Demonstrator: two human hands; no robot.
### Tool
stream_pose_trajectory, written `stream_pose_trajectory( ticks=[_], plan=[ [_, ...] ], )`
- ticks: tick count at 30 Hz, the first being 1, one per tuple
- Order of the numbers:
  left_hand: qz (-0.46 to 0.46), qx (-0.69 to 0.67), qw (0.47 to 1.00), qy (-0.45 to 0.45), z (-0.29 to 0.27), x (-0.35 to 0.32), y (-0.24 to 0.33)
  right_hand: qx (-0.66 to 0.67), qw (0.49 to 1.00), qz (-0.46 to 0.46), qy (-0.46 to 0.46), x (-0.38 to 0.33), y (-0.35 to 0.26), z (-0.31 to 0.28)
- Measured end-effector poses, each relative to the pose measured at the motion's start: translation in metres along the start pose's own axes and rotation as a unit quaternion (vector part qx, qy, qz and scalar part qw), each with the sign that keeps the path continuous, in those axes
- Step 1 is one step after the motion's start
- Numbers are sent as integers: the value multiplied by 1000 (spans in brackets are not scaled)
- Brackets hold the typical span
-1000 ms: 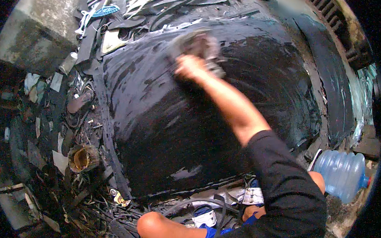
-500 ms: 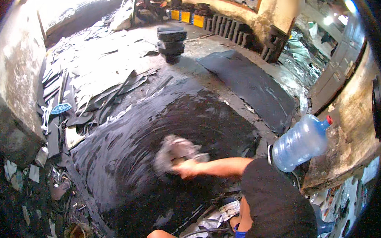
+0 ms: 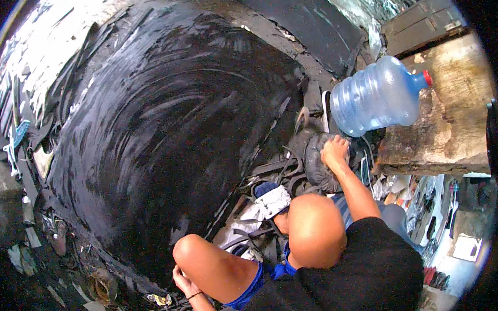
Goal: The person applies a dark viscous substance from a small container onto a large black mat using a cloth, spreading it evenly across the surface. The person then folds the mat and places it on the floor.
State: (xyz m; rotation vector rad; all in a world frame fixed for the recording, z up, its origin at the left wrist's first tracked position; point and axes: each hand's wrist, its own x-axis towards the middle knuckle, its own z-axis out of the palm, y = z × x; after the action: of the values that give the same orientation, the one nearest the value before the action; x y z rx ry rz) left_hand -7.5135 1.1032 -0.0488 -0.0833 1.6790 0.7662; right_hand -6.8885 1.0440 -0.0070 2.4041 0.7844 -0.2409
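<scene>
Our right hand (image 3: 334, 151) lies on a dark round bundle (image 3: 316, 169), near the black sheet (image 3: 185, 119) and the blue bottle (image 3: 378, 95), fingers bent; we cannot tell whether they pinch it. Our left hand (image 3: 183, 280) is beside our left leg (image 3: 221, 269), fingers partly hidden

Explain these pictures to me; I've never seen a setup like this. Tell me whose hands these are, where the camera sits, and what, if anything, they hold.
There is no machine: these are one person's bare hands. A wide fisheye camera worn on the head looks down, so straight edges bend. In front lies a large black sheet with curved, pale streaks across it. The right hand is on a dark, rounded bundle; whether it grips it is unclear. Near that is a big blue bottle. The left hand is partly hidden beside the left knee, so I can't tell whether it holds anything.
</scene>
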Motion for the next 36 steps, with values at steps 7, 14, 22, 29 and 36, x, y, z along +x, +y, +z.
stream_pose_trajectory(
  ticks=[7,14,22,29,36],
  plan=[
    [-33,-63,993,-90,-8,29,-22,472,881,-37,15,160,-48,10],
    [19,-262,965,21,7,-47,31,557,819,136,-15,138,-130,-41],
    [222,-191,955,54,62,-161,134,686,670,256,-125,134,-125,-92],
    [328,-184,926,-17,96,-271,229,799,502,269,-191,125,-88,-135],
    [424,-9,905,37,85,-403,357,853,484,103,-169,6,-12,-323]
  ],
)
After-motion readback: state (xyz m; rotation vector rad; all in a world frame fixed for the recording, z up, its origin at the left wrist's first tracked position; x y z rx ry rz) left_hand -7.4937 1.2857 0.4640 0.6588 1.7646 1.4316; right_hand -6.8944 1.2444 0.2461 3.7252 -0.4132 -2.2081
